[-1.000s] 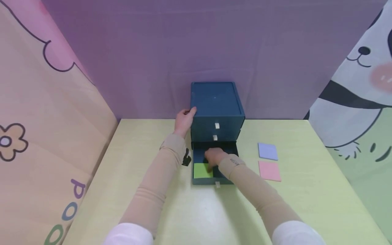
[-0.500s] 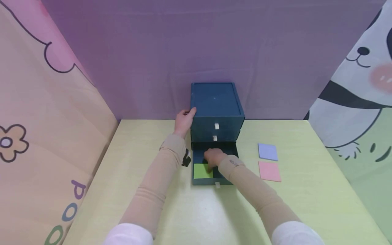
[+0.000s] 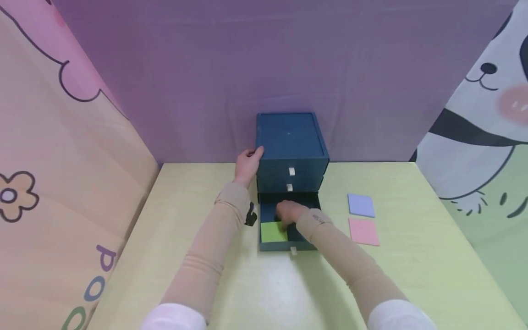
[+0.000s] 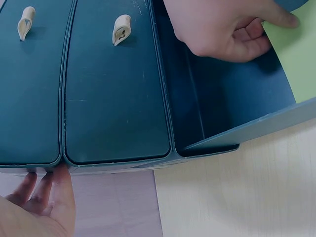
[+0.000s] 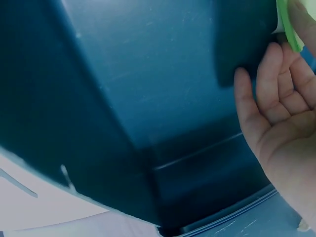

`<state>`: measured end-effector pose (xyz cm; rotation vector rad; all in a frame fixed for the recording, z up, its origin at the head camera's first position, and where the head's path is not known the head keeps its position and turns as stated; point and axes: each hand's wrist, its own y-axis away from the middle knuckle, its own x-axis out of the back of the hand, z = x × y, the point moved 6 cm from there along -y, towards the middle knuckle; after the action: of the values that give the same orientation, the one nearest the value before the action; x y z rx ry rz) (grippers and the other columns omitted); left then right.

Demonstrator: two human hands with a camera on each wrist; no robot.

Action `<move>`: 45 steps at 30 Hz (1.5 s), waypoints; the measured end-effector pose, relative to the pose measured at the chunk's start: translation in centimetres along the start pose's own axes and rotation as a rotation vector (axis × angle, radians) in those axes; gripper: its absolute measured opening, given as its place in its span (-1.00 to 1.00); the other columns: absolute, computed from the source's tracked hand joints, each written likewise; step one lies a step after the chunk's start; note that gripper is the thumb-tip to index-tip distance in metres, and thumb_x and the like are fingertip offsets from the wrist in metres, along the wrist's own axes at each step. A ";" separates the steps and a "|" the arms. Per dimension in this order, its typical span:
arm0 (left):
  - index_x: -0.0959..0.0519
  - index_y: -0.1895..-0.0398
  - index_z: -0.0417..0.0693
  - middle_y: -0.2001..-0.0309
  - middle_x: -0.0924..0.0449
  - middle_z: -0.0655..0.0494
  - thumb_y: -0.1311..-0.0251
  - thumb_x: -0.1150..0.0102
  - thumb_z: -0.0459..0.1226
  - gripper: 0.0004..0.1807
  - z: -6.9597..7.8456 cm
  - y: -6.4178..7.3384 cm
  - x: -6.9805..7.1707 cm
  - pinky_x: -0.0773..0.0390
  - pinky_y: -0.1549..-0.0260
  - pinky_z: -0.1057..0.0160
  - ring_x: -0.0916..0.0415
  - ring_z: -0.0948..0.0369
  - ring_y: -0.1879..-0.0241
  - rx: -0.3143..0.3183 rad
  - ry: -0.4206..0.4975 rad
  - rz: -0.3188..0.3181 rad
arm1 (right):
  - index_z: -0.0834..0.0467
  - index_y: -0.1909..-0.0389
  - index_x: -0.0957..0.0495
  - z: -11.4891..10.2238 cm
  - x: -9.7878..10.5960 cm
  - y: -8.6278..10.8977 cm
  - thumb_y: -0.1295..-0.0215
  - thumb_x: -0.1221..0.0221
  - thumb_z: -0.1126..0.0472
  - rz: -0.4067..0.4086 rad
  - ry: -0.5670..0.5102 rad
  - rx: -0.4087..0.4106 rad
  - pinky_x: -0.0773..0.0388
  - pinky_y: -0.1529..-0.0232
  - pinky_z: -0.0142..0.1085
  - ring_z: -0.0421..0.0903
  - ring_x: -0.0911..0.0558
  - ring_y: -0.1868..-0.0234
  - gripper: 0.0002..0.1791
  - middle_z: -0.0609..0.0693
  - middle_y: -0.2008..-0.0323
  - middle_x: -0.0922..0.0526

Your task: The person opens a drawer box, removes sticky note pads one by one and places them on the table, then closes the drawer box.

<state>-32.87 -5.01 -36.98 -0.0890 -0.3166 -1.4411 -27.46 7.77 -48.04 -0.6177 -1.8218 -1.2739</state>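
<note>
A dark blue drawer cabinet (image 3: 290, 135) stands against the purple backdrop, its bottom drawer (image 3: 284, 246) pulled out. My left hand (image 3: 247, 167) rests on the cabinet's left side near the top front corner; in the left wrist view its fingers (image 4: 61, 192) lie fairly straight against that side. Inside the drawer, my right hand (image 3: 290, 213) pinches a green sticky note pad (image 3: 273, 232) at its edge. In the right wrist view the pad's green edge (image 5: 289, 24) sits between thumb and fingers. The pad lies in the drawer's front left part.
To the right of the cabinet, a lavender sticky note pad (image 3: 361, 205) and a pink one (image 3: 364, 231) lie on the light wooden table (image 3: 198, 183). Two shut drawers with cream pull tabs (image 3: 292, 171) are above the pulled-out one. Printed cloths hang on both sides.
Both hands and the green pad hold nearly the same place. The whole head view has shifted very slightly.
</note>
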 end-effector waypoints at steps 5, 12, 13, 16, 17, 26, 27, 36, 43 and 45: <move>-0.41 -0.25 -0.09 -0.19 -0.45 -0.05 -0.26 -0.01 0.12 -0.36 -0.1 0.0 0.0 -0.40 -0.18 0.07 -0.39 0.03 -0.19 0.005 0.002 -0.004 | 0.12 0.32 -0.64 0.3 0.0 0.2 0.05 -0.43 0.26 -0.007 -0.051 0.013 -0.59 0.19 -0.23 -0.14 -0.55 0.33 -0.76 -0.05 0.33 -0.64; -0.40 -0.26 -0.08 -0.21 -0.44 -0.04 -0.25 -0.01 0.13 -0.35 -0.2 0.0 0.0 -0.40 -0.18 0.07 -0.38 0.03 -0.20 0.012 0.005 -0.011 | 0.11 0.17 -0.66 0.3 0.1 0.4 -0.01 -0.38 0.27 -0.031 -0.096 0.029 -0.57 0.06 -0.20 -0.12 -0.55 0.24 -0.70 -0.02 0.20 -0.65; -0.40 -0.27 -0.08 -0.21 -0.44 -0.04 -0.25 -0.01 0.13 -0.35 -0.2 0.0 -0.1 -0.40 -0.18 0.07 -0.38 0.03 -0.20 0.012 0.008 -0.013 | 0.11 0.18 -0.66 0.3 0.1 0.4 -0.01 -0.38 0.27 -0.033 -0.097 0.028 -0.57 0.06 -0.20 -0.12 -0.54 0.24 -0.71 -0.02 0.20 -0.65; -0.40 -0.27 -0.08 -0.21 -0.44 -0.04 -0.25 -0.01 0.13 -0.35 -0.3 0.0 -0.1 -0.40 -0.18 0.07 -0.38 0.03 -0.20 0.012 0.010 -0.016 | 0.12 0.23 -0.66 0.3 0.1 0.4 -0.01 -0.37 0.28 -0.038 -0.096 0.035 -0.57 0.13 -0.22 -0.12 -0.53 0.28 -0.76 -0.03 0.26 -0.64; -0.40 -0.26 -0.08 -0.21 -0.44 -0.04 -0.25 -0.01 0.13 -0.35 -0.3 0.0 -0.1 -0.40 -0.18 0.07 -0.38 0.03 -0.20 0.011 0.009 -0.014 | 0.12 0.26 -0.66 0.4 0.1 0.4 -0.01 -0.37 0.28 -0.040 -0.098 0.038 -0.56 0.16 -0.23 -0.12 -0.52 0.30 -0.78 -0.04 0.28 -0.63; -0.39 -0.27 -0.08 -0.21 -0.43 -0.04 -0.25 -0.02 0.13 -0.35 -0.2 -0.1 -0.2 -0.40 -0.18 0.07 -0.38 0.03 -0.21 0.017 0.003 -0.007 | 0.13 0.46 -0.58 0.8 0.0 0.2 -0.06 -0.35 0.26 -0.042 -0.103 0.070 -0.35 0.44 -0.37 -0.16 -0.40 0.44 -0.89 -0.09 0.49 -0.46; -0.39 -0.27 -0.08 -0.22 -0.43 -0.04 -0.25 -0.02 0.13 -0.35 -0.2 -0.1 -0.2 -0.40 -0.18 0.06 -0.37 0.03 -0.21 0.018 0.003 -0.008 | 0.13 0.47 -0.57 0.9 0.1 0.2 -0.07 -0.34 0.26 -0.042 -0.109 0.070 -0.33 0.45 -0.37 -0.16 -0.39 0.45 -0.89 -0.10 0.50 -0.45; -0.41 -0.25 -0.13 -0.20 -0.44 -0.08 -0.25 -0.03 0.11 -0.35 -0.1 -0.2 -0.1 -0.40 -0.19 0.07 -0.39 0.01 -0.20 0.002 -0.004 0.007 | 0.09 0.54 -0.41 2.3 -0.1 0.4 -0.14 -0.23 0.33 -0.148 -0.391 0.032 -0.54 0.38 -0.37 -0.20 -0.56 0.44 -0.80 -0.08 0.50 -0.51; -0.40 -0.27 -0.11 -0.21 -0.43 -0.06 -0.26 -0.02 0.11 -0.35 -0.2 -0.2 -0.1 -0.40 -0.18 0.07 -0.38 0.03 -0.20 0.002 0.008 -0.009 | 0.17 0.33 -0.55 3.6 0.0 0.8 -0.16 -0.26 0.27 -0.189 -0.499 -0.042 -0.61 0.20 -0.34 -0.20 -0.65 0.29 -0.91 -0.02 0.35 -0.69; -0.39 -0.27 -0.10 -0.21 -0.43 -0.06 -0.26 -0.02 0.11 -0.35 -0.2 -0.2 -0.1 -0.40 -0.18 0.07 -0.38 0.03 -0.20 0.002 0.008 -0.010 | 0.18 0.30 -0.56 3.7 0.1 0.9 -0.16 -0.26 0.27 -0.196 -0.511 -0.050 -0.61 0.16 -0.32 -0.18 -0.67 0.25 -0.88 0.01 0.30 -0.71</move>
<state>-33.00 -5.01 -37.26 -0.0802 -0.3120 -1.4510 -28.08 11.56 -48.11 -0.8693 -2.3179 -1.3799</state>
